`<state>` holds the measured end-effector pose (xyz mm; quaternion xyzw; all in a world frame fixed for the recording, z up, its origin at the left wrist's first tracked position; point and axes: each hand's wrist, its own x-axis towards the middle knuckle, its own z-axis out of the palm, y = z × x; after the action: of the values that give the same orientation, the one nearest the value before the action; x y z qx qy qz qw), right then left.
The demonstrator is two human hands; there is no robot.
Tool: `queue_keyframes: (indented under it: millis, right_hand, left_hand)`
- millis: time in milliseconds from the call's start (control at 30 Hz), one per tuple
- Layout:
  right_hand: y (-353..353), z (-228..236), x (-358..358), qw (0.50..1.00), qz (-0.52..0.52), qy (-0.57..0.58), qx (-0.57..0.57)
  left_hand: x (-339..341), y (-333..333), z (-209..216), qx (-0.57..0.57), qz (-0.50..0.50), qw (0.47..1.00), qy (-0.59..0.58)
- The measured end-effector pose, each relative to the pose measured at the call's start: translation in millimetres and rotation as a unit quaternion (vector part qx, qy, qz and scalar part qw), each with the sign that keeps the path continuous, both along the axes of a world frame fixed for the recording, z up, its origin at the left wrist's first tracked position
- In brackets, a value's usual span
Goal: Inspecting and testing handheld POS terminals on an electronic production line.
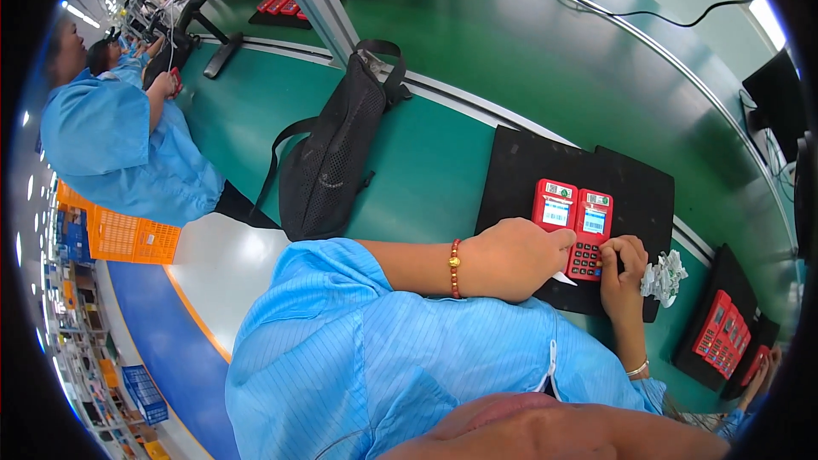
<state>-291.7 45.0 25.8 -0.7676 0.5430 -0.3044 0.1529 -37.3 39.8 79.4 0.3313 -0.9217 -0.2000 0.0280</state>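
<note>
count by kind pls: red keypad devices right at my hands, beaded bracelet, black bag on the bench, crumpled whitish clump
Red keypad devices: 2
Beaded bracelet: 1
Black bag: 1
Crumpled whitish clump: 1
Total: 5

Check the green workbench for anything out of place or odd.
Two things stand out: a crumpled white-and-green clump beside the right hand, resembling loose scrap, and a black mesh bag lying on the bench, seemingly unrelated to the red keypad devices. I see no spill.
</note>
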Motion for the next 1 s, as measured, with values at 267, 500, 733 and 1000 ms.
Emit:
queue_keyframes:
  millis: [267,500,733,1000]
  right_hand:
    - [-0.6,-0.3,0.9,1.0,-0.008,0.002,0.013]
    - [7.9,1.5,-2.4,1.0,-0.004,0.004,0.014]
    - [-18.7,-11.7,4.6,0.994,0.073,-0.063,-0.051]
    - [-16.3,-12.3,1.1,0.998,0.016,-0.047,-0.03]
  left_hand:
    - [0.9,2.5,1.6,-0.005,0.009,1.0,0.003]
    - [-4.4,10.8,-6.8,-0.011,0.016,1.0,0.023]
    - [4.9,7.0,-8.4,-0.02,0.071,0.996,0.051]
    - [6.3,-2.8,-14.6,-0.075,0.025,0.996,0.044]
